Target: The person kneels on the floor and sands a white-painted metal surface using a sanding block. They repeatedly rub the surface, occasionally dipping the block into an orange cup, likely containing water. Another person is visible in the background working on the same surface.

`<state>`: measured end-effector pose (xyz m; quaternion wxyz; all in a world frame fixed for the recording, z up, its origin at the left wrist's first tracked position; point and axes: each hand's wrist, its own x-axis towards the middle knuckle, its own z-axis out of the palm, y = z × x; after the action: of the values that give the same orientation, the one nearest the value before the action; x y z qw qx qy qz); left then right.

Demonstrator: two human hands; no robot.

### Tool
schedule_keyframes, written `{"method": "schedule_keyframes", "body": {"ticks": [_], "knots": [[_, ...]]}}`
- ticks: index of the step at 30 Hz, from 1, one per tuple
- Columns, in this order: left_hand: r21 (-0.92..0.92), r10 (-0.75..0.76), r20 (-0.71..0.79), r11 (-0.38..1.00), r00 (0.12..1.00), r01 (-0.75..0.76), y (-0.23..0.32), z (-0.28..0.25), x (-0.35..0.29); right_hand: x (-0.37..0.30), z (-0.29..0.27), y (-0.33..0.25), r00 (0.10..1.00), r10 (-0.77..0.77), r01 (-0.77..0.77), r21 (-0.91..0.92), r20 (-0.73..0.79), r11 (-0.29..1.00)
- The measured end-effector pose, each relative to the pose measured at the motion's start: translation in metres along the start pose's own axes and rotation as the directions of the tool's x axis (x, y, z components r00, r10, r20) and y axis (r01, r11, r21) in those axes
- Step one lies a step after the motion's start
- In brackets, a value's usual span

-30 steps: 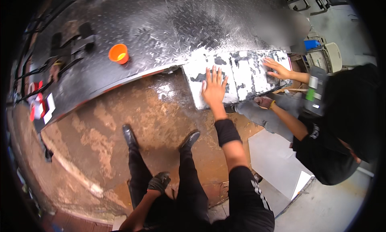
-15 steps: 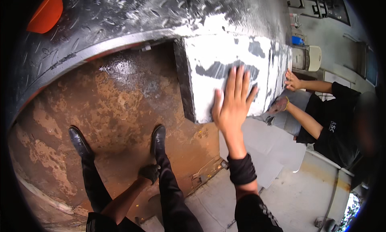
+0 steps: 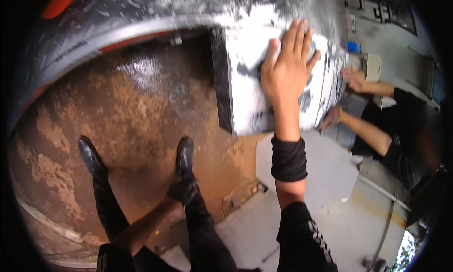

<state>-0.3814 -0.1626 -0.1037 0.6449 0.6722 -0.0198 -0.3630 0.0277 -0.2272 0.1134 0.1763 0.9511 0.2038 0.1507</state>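
My bare right hand (image 3: pixel 289 74) lies palm down, fingers stretched out, on a pale block-like panel (image 3: pixel 245 90). White powdery coating with dark worn patches covers that panel, and its left side face is black. Whatever lies under the palm is hidden. My left hand (image 3: pixel 185 192), in a dark glove, hangs low beside my right leg; its fingers are blurred against the dark trousers. To the right, a co-worker's bare hand (image 3: pixel 355 78) touches the far end of the white-coated surface. The co-worker's gloved hand (image 3: pixel 331 117) is at its lower edge.
A curved dark glossy body (image 3: pixel 127 17) spans the top, with an orange object (image 3: pixel 59 3) on it. My black shoes (image 3: pixel 185 154) stand on a stained brown floor (image 3: pixel 137 125). Grey sheets (image 3: pixel 321 170) lie below the panel. A beige chair (image 3: pixel 373 66) stands behind the co-worker.
My right hand has slid up and slightly right across the coated panel, still flat. My left hand has shifted slightly by my leg. The whole view has tilted a little.
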Motion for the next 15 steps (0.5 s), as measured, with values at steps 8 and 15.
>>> {"method": "schedule_keyframes", "body": {"ticks": [8,15], "knots": [[-0.097,0.118,0.491,0.992,0.863,-0.080,-0.006,-0.011,0.000,0.008,0.005,0.004,1.000,0.016,-0.016,-0.011,-0.003,1.000],[-0.131,0.180,0.425,0.982,0.887,-0.137,0.008,-0.029,0.003,-0.089,0.003,-0.001,0.970,-0.009,0.004,0.021,0.243,1.000]]}}
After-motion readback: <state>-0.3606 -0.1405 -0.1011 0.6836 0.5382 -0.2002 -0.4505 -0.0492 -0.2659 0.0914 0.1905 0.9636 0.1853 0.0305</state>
